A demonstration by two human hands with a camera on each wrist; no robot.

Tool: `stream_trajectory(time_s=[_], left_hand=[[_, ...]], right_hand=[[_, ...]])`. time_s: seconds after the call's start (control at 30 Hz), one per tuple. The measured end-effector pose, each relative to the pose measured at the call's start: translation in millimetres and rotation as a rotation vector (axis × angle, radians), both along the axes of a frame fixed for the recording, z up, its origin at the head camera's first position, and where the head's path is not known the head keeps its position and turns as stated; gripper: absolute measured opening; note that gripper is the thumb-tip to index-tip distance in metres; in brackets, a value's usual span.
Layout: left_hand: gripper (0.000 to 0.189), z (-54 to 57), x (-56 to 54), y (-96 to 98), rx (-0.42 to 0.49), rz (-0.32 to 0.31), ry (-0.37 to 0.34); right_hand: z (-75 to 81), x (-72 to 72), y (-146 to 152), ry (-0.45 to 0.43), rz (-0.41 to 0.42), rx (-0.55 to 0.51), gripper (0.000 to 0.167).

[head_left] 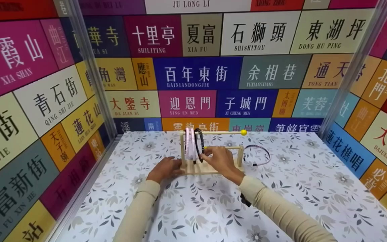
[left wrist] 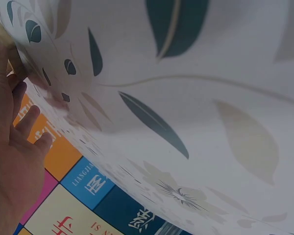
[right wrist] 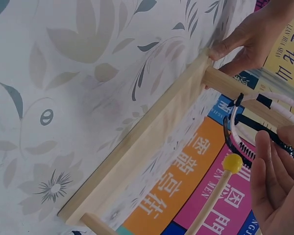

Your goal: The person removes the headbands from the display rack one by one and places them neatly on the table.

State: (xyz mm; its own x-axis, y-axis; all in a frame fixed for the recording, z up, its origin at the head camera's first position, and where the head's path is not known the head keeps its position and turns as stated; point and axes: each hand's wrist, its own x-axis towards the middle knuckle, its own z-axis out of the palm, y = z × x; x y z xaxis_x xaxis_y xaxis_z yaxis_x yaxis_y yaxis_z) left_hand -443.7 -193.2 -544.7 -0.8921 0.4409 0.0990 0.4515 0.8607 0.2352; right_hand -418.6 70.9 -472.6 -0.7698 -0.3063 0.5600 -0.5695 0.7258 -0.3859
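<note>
A wooden headband rack (head_left: 200, 168) stands on the table. From its upper rod, near the left post, hang pale pink headbands (head_left: 189, 144) and black headbands (head_left: 199, 143). My right hand (head_left: 221, 160) pinches the lower part of a black headband, beside the others; in the right wrist view its fingers (right wrist: 269, 181) curl at the dark band (right wrist: 267, 129). My left hand (head_left: 166, 169) grips the left end of the rack's base, thumb and finger at the corner (right wrist: 208, 58). In the left wrist view the other fingers (left wrist: 32, 122) spread loosely.
Another headband (head_left: 259, 155), pinkish with dark tips, lies on the table right of the rack. The upper rod ends in a yellow ball (head_left: 243, 132) pointing right. A flower-patterned cover (head_left: 193, 208) lies over the table, and walls of coloured signs (head_left: 197, 72) enclose it.
</note>
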Motion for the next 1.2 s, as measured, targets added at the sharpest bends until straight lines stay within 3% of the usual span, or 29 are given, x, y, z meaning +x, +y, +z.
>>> stream_trajectory(time_s=[0.4,0.7,1.0,1.2], left_hand=[[0.045,1.9,0.2,1.4,0.002,0.005,-0.040],[0.046,-2.5,-4.2,0.2,0.021,0.044,-0.069],[0.044,-4.3,-6.0,0.0,0.032,0.035,-0.064],[0.045,-4.5,-6.6,-0.3,0.021,0.042,-0.074]], right_hand=[[2.8,-2.8,10.4,0.061,-0.046,-0.035,0.010],[13.0,-4.4,19.8,0.039,-0.082,-0.060,0.014],[19.4,-4.8,24.2,0.080,-0.112,-0.092,0.012],[23.3,-5.7,31.0,0.059,-0.103,-0.118,0.010]])
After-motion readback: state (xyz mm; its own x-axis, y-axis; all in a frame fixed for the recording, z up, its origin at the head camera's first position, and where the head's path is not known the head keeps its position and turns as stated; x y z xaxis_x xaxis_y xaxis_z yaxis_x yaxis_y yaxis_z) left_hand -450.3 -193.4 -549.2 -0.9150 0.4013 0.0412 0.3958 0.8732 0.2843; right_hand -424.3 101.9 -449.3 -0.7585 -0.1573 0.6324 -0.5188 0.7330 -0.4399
